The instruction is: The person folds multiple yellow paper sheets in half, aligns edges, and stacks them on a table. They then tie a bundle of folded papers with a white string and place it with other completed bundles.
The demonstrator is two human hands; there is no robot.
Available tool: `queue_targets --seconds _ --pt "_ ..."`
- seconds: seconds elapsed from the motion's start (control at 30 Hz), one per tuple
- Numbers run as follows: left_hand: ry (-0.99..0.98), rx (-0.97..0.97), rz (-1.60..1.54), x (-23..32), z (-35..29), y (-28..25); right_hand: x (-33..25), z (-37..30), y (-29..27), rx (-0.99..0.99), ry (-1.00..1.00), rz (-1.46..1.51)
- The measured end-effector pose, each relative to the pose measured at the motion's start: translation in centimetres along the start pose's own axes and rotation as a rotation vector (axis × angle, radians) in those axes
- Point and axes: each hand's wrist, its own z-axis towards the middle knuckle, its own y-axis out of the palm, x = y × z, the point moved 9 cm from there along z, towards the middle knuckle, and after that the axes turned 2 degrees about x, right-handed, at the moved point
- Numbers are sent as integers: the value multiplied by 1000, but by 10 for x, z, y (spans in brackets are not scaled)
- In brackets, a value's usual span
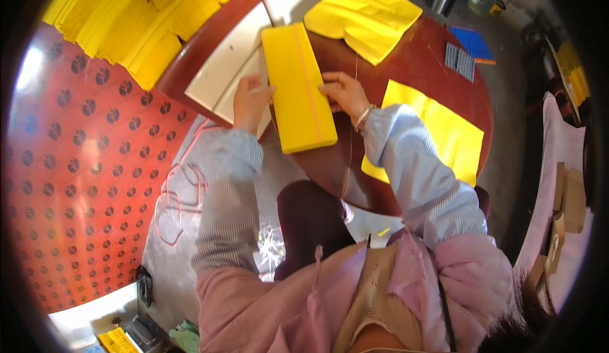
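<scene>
A long yellow paper bundle (288,93), with a thin pink string running lengthwise along it, lies between my hands over the near left edge of the round table. My left hand (251,104) is at its left long side, with the fingers curled and their tips against the edge. On the opposite side my right hand (346,94) is bent, thumb and fingertips pressed to the right edge. A loose yellow sheet (438,134) lies partly under my right forearm. Farther back rests another creased stack of yellow sheets (365,18). The bundle's underside is hidden.
The dark red round table (444,67) carries a grey ridged pad (459,62) and a blue pad (472,43). Tall yellow paper stacks (139,17) stand at the far left, above a red patterned board (95,182). Pink cord (170,194) trails on the floor. Cardboard boxes (574,201) are at right.
</scene>
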Motion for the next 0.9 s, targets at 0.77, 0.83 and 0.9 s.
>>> queue_targets --seconds 0.77,0.83,0.9 --pt "1177 -223 -701 306 -232 -98 -3 11 -11 99 -104 -191" --pt "1148 -38 -321 267 -156 -52 -4 16 -8 78 -148 -156" --pt "889 -72 0 215 -66 27 -2 19 -6 63 -181 -129"
